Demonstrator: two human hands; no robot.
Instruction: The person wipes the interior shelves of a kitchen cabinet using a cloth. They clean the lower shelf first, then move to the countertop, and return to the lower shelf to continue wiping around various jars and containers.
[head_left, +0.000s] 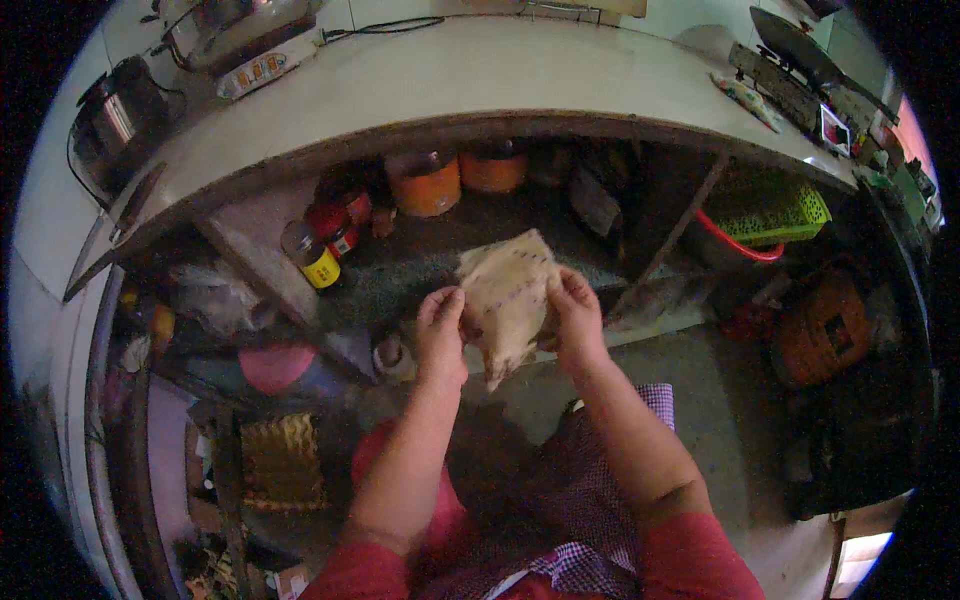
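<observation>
Between both hands hangs a crumpled beige cloth (510, 289) with rows of small dark marks. My left hand (442, 330) pinches its left edge between thumb and fingers. Its right edge is gripped by my right hand (576, 315). The lower end tapers to a ragged, darker tip that dangles free. I hold it in the air in front of the open shelf (375, 277) under the counter, above the floor. Some of my fingers are hidden behind the cloth.
Above the shelf runs a pale countertop (480, 67) with a dark front edge. On the shelf stand a yellow-labelled jar (322, 268) and orange containers (424, 184). A green perforated basket (787, 217) sits to the right. An orange jerrycan-like container (821, 326) stands lower right.
</observation>
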